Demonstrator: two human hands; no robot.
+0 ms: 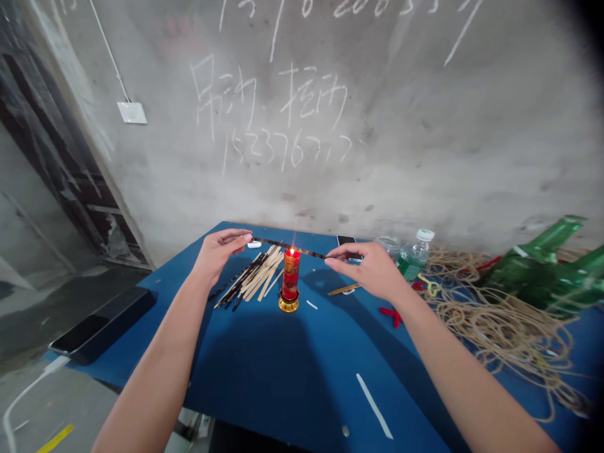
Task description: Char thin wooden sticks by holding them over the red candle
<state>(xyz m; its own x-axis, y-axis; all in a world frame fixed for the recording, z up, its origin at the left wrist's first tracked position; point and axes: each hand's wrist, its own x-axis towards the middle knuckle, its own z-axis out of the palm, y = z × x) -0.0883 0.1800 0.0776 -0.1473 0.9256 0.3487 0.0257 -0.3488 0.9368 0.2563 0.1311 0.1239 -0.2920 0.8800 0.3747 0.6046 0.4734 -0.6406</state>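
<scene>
Both my hands hold a thin, dark wooden strip [289, 247] level by its ends, my left hand [219, 255] at one end and my right hand [368, 270] at the other. Its middle passes through the tip of the flame of a lit red candle [291, 277] in a gold holder. Near my left hand lies a pile of pale and blackened wooden strips [252, 281]. A short wooden strip [343, 289] lies below my right hand.
The blue table [311, 365] stands against a concrete wall with chalk writing. To the right are a coil of tan cord [500, 321], green glass bottles [538, 270], a water bottle [415, 255] and a glass jar [389, 245]. A phone [346, 240] lies at the back; a dark device [101, 324] sits left.
</scene>
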